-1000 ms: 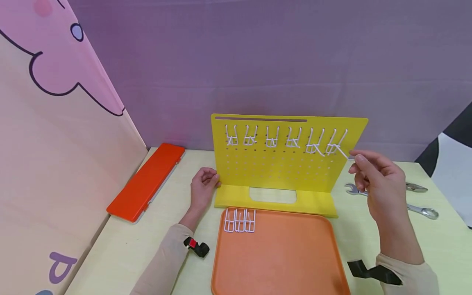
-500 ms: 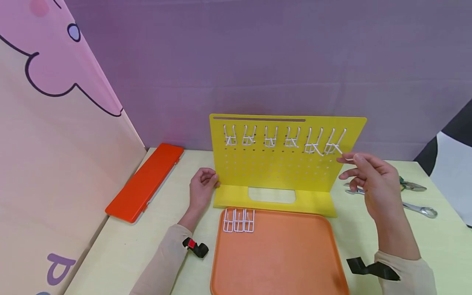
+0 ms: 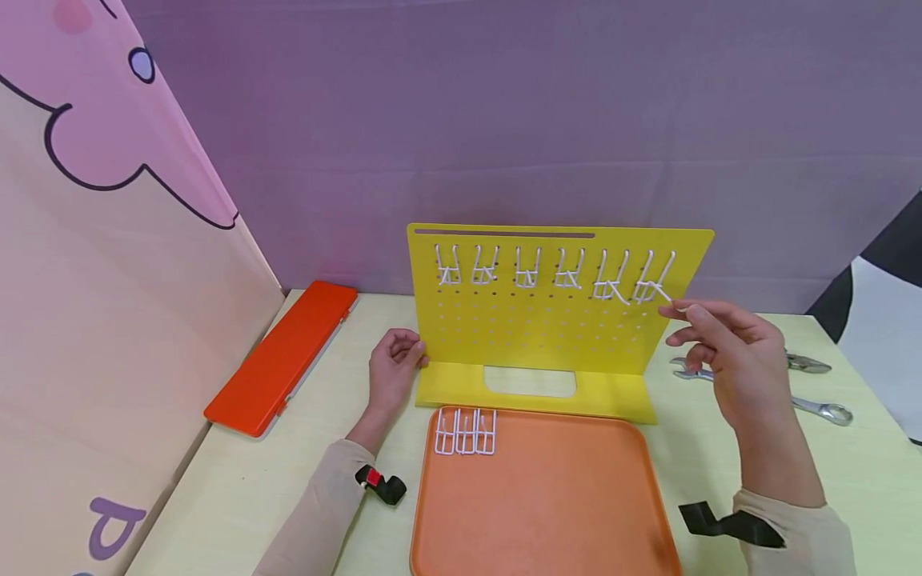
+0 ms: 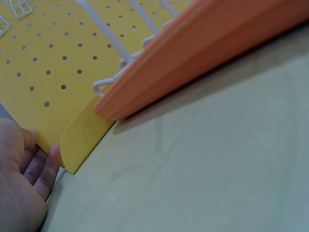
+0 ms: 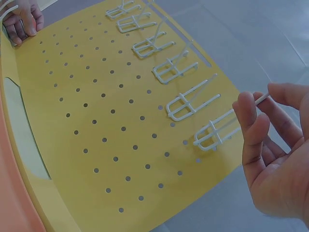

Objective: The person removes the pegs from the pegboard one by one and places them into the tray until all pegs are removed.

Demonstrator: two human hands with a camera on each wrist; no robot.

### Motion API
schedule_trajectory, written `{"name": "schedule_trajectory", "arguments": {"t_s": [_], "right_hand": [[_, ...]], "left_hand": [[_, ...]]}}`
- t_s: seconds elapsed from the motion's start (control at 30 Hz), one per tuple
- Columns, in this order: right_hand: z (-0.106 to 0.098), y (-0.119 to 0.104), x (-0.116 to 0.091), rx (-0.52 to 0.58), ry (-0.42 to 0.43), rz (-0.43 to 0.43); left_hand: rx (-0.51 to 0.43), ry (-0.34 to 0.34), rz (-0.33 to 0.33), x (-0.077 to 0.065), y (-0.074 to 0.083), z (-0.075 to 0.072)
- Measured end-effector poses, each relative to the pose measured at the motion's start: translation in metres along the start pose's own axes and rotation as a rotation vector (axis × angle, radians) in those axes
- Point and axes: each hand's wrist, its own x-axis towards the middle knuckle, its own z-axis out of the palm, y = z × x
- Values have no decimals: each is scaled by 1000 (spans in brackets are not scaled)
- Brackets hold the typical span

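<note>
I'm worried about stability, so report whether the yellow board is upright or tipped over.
Upright: the board stands up from its flat base, the left hand at its edge.

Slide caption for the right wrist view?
Right hand pinches the prong of a white hook on the yellow pegboard; left hand at its far edge.

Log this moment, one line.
left hand holds yellow perforated board | right hand pinches rightmost white wire hook | orange rectangular tray: three white wire hooks

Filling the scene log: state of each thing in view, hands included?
Board: upright
Board hooks: six, in a row
Tray: flat
Tray hooks: three, side by side
Left hand: gripping board's left edge
Right hand: pinching rightmost board hook
Case: closed
Wrench: lying, partly hidden
Pliers: lying, partly hidden
</note>
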Motion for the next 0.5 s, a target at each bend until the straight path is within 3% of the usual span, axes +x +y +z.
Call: {"name": "schedule_trajectory", "arguments": {"t_s": [0.23,0.5], "right_hand": [[0,-3,0,19,-1,24],[-4,-2,1,-35,-24,28]], "left_hand": [[5,1,-4,-1,1,0],[13,5,-11,0,1,0]]}}
